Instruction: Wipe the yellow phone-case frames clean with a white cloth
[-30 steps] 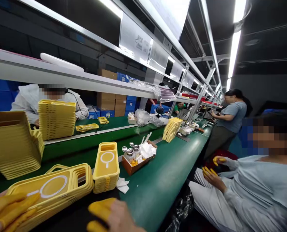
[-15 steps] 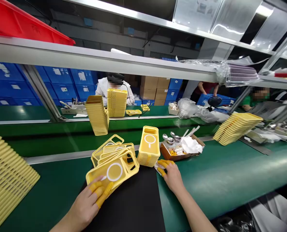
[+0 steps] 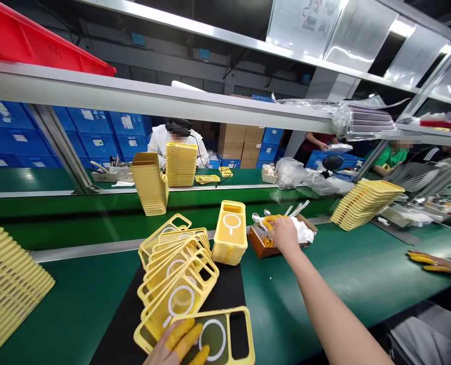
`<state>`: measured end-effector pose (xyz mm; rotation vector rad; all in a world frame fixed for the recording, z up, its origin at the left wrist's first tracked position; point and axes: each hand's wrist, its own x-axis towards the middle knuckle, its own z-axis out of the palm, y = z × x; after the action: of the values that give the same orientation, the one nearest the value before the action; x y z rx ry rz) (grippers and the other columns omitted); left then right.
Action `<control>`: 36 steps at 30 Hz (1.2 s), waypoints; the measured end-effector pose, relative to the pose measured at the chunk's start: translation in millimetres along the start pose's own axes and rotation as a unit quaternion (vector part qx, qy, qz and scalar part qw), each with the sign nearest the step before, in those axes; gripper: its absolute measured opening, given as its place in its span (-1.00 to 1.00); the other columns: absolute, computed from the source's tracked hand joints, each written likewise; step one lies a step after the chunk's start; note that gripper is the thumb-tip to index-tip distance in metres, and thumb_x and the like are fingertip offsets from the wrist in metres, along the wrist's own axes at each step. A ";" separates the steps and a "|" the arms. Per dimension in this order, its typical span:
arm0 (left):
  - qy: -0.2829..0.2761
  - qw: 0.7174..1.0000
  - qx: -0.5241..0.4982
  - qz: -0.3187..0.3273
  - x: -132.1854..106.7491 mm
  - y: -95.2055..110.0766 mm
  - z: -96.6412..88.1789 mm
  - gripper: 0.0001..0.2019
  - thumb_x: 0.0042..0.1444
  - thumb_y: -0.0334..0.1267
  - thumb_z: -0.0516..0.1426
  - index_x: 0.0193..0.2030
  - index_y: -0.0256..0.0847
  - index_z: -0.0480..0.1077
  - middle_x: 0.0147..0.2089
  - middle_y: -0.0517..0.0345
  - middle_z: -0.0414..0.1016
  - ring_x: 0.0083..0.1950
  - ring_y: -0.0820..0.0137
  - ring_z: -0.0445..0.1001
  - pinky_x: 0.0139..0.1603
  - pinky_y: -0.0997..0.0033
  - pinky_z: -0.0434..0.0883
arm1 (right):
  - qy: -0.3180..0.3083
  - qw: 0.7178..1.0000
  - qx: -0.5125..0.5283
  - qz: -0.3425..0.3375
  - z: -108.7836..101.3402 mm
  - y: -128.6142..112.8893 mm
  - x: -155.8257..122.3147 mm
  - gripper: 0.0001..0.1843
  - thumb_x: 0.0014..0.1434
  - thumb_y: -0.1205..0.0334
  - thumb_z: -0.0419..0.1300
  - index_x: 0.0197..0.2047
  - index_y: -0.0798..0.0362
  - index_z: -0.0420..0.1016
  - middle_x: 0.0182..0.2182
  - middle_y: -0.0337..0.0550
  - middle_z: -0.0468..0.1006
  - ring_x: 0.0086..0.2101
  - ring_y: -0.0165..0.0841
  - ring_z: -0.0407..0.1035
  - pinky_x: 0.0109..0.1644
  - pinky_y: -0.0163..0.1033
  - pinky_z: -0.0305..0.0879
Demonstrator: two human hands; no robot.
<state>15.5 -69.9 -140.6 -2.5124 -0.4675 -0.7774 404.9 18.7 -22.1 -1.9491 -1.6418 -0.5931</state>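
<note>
My left hand point(image 3: 180, 344), with yellow finger cots, holds a yellow phone case point(image 3: 242, 337) with a white ring on its back. Its fingers lie over the case's left part; the thumb is hidden. Beside it, a fan of similar cases point(image 3: 160, 284) is spread on a black mat point(image 3: 115, 324). My right hand point(image 3: 284, 234) reaches over a small cardboard box point(image 3: 261, 248) holding metal spoons point(image 3: 255, 217) and white tissue point(image 3: 304, 232). Its fingers are bent together; whatever they pinch is hidden. A neat stack of cases point(image 3: 230, 230) stands between my hands.
Tall stacks of yellow cases stand at the left point(image 3: 12, 284), beyond the green ledge point(image 3: 149, 182) and at the right point(image 3: 366, 203). A co-worker's hand point(image 3: 434, 263) rests on the green table at the right. A metal shelf point(image 3: 210, 104) crosses above; a person in white sits opposite.
My left hand has drawn one case towards me, off the fan, which is more spread out. My right hand has moved from beside the neat stack up to the cardboard box.
</note>
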 end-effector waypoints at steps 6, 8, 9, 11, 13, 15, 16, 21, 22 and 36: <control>-0.086 0.994 0.028 -0.058 16.4 -13.3 -37.7 -0.26 0.04 0.24 0.04 0.25 -0.22 0.18 0.09 -0.06 0.42 0.13 0.08 0.29 0.24 0.10 0.00 | -0.047 0.995 -0.074 -0.046 5.7 2.6 11.5 -0.72 0.01 0.38 0.05 -0.27 0.21 0.54 -0.37 0.12 0.51 -0.34 -0.17 0.32 -0.24 -0.15 0.11; -0.140 0.985 0.000 -0.097 21.3 -19.4 -46.5 -0.24 0.05 0.15 0.07 0.30 -0.24 0.06 0.15 -0.03 0.37 0.15 0.10 0.27 0.27 0.10 -0.07 | -0.052 0.993 -0.085 -0.056 5.7 3.9 11.9 -0.73 -0.01 0.40 0.04 -0.30 0.23 0.54 -0.42 0.10 0.50 -0.36 -0.18 0.31 -0.24 -0.14 0.09; -0.151 0.982 -0.005 -0.116 22.5 -22.9 -49.1 -0.24 0.05 0.09 0.10 0.32 -0.24 0.02 0.18 -0.02 0.35 0.16 0.09 0.26 0.28 0.09 -0.08 | -0.055 0.993 -0.088 -0.063 5.6 4.0 12.2 -0.74 -0.02 0.40 0.04 -0.32 0.22 0.54 -0.44 0.09 0.49 -0.37 -0.19 0.31 -0.25 -0.14 0.08; -0.150 0.977 0.004 -0.148 23.2 -28.9 -52.8 -0.23 0.01 -0.04 0.15 0.32 -0.26 0.00 0.19 -0.05 0.33 0.17 0.06 0.24 0.27 0.03 -0.07 | -0.057 0.991 -0.092 -0.074 5.5 3.1 12.5 -0.75 -0.04 0.40 0.05 -0.36 0.22 0.54 -0.47 0.07 0.48 -0.39 -0.19 0.30 -0.26 -0.14 0.06; -0.121 0.980 0.021 -0.158 23.1 -29.4 -55.7 -0.24 -0.01 -0.11 0.17 0.30 -0.32 0.03 0.15 -0.13 0.34 0.17 0.02 0.23 0.25 -0.02 0.00 | -0.054 0.991 -0.092 -0.082 5.6 1.3 12.9 -0.76 -0.03 0.39 0.05 -0.37 0.23 0.54 -0.47 0.08 0.48 -0.38 -0.18 0.30 -0.27 -0.14 0.04; -0.084 0.986 0.030 -0.142 24.5 -20.5 -57.6 -0.28 0.01 -0.12 0.16 0.28 -0.37 0.06 0.13 -0.19 0.35 0.18 0.01 0.22 0.21 0.01 0.10 | -0.047 0.991 -0.090 -0.087 5.9 -0.2 14.1 -0.77 -0.03 0.38 0.06 -0.38 0.22 0.55 -0.46 0.08 0.49 -0.36 -0.18 0.30 -0.27 -0.14 0.04; -0.076 0.988 0.024 -0.129 26.0 -12.6 -57.6 -0.30 0.02 -0.10 0.15 0.26 -0.38 0.09 0.12 -0.19 0.36 0.17 0.02 0.24 0.19 0.05 0.15 | -0.044 0.991 -0.087 -0.086 5.7 -0.5 15.1 -0.78 -0.03 0.38 0.07 -0.40 0.22 0.55 -0.47 0.08 0.48 -0.37 -0.19 0.30 -0.27 -0.15 0.04; -0.129 0.983 -0.068 -0.109 36.6 29.9 -48.3 -0.32 0.03 0.13 0.10 0.15 -0.37 0.25 -0.04 -0.15 0.47 0.03 0.08 0.39 0.15 0.02 0.24 | -0.015 0.997 -0.061 -0.046 -7.4 4.0 5.5 -0.76 0.00 0.37 0.09 -0.31 0.20 0.56 -0.40 0.06 0.50 -0.30 -0.16 0.32 -0.25 -0.16 0.11; -0.148 0.978 -0.081 -0.121 37.9 33.7 -46.0 -0.30 0.03 0.16 0.09 0.16 -0.38 0.25 -0.04 -0.17 0.46 0.05 0.04 0.38 0.17 -0.06 0.20 | -0.004 0.998 -0.051 -0.029 -13.0 4.2 -4.8 -0.74 0.04 0.33 0.08 -0.25 0.19 0.56 -0.37 0.06 0.50 -0.28 -0.14 0.33 -0.25 -0.16 0.13; -0.265 0.881 -0.294 -0.258 26.2 7.5 -68.7 -0.05 -0.13 0.24 0.20 0.32 -0.17 -0.05 0.19 -0.16 0.28 0.20 0.00 0.26 0.16 0.01 0.26 | -0.062 0.904 0.347 -0.243 -21.1 -134.9 -212.8 -0.75 0.24 0.29 0.02 -0.11 -0.10 0.49 -0.31 -0.20 0.50 -0.23 -0.29 0.27 -0.03 -0.05 0.08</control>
<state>9.1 -107.4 -77.2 -3.2297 -1.2996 -0.4181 235.9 -138.5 -125.3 -1.0818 -2.0668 -0.0159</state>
